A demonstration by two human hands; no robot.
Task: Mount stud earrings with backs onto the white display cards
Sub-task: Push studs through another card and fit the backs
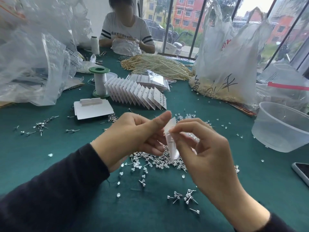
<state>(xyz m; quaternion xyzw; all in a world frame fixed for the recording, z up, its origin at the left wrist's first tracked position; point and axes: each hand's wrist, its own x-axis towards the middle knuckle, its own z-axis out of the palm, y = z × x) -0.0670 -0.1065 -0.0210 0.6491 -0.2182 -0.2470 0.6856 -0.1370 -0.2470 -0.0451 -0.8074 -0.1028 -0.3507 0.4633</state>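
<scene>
The card (171, 141) is blurred, its right side hidden behind the right hand (205, 153). Whatever those fingertips (173, 130) pinch against it, perhaps a back, is too small to tell. The frame's edge cuts off the phone (301, 171) and tub (282, 128).

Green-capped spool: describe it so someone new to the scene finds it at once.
On the green table, find the fanned row of white display cards in the middle. The spool stands upright just left of that row, wound with white thread. Its green end flanges set it apart from the all-white spool farther back.
</scene>
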